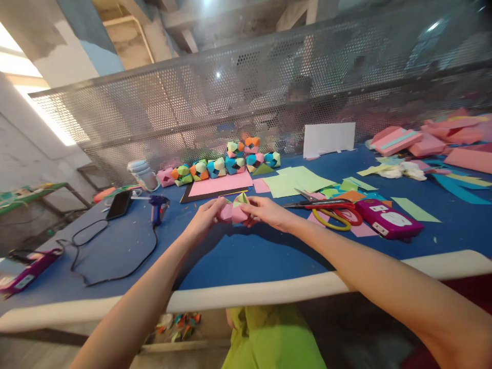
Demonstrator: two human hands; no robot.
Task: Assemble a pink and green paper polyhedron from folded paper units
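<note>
Between both hands, just above the blue table (269,261), is a small folded paper piece (232,211), mostly pink with a yellow-green flap on top. My left hand (209,214) grips its left side, and my right hand (263,210) pinches the right side near the green flap. Fingers cover parts of the piece, so its full shape is hidden. Beyond the hands lies a stack of pink paper (221,184) over a black sheet. Several finished-looking folded paper balls (216,167) in mixed colours stand behind it, some stacked in a second layer.
Right of my hands lie scissors (330,218) with red and yellow handles, a purple box (388,219), green sheets (295,181) and pink paper pieces (407,141). A blue glue gun (157,209), its cord, a phone (119,205) and a lidded cup (143,175) are left. A perforated metal screen (184,113) stands behind.
</note>
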